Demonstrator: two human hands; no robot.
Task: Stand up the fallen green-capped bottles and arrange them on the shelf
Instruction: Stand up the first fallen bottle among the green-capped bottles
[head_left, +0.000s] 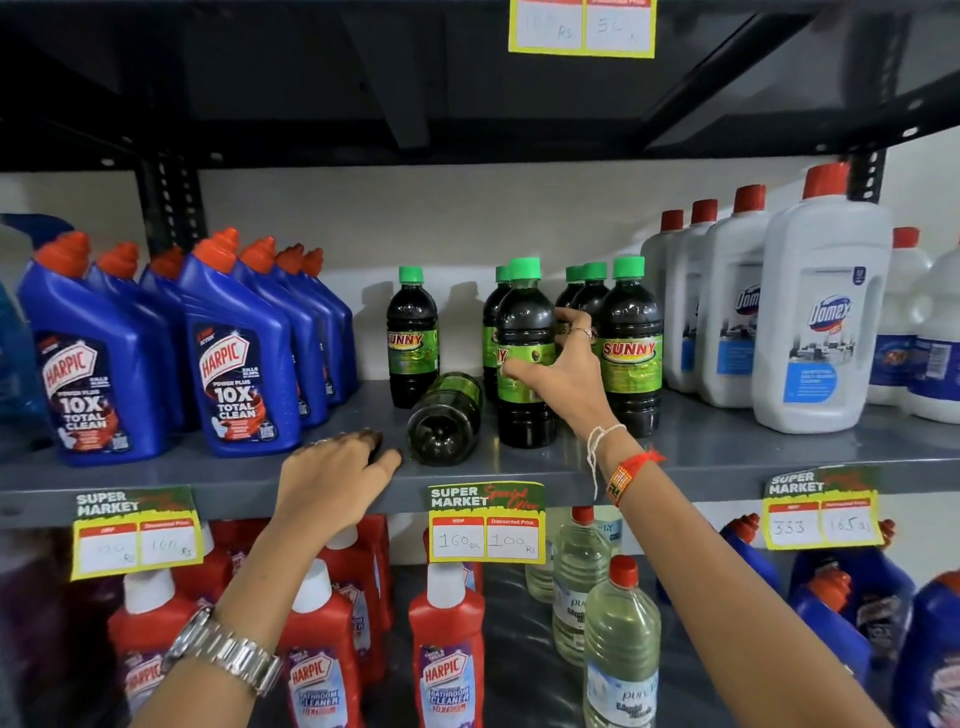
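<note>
Several dark bottles with green caps and "Sunny" labels stand at the middle of the grey shelf (727, 452). One green-capped bottle (445, 415) lies on its side with its base towards me, just left of the group. A single one (412, 338) stands upright behind it. My right hand (569, 376) is wrapped around the front upright bottle (522, 312), thumb on its label. Another upright bottle (631, 353) stands just right of that hand. My left hand (332, 478) rests palm down on the shelf's front edge, just left of the fallen bottle, holding nothing.
Blue Harpic bottles (234, 358) crowd the shelf on the left, and white Domex bottles (821, 317) stand on the right. Price tags (485, 525) hang from the shelf edge. Red Harpic bottles (447, 644) and clear bottles (621, 649) fill the shelf below. A black shelf hangs overhead.
</note>
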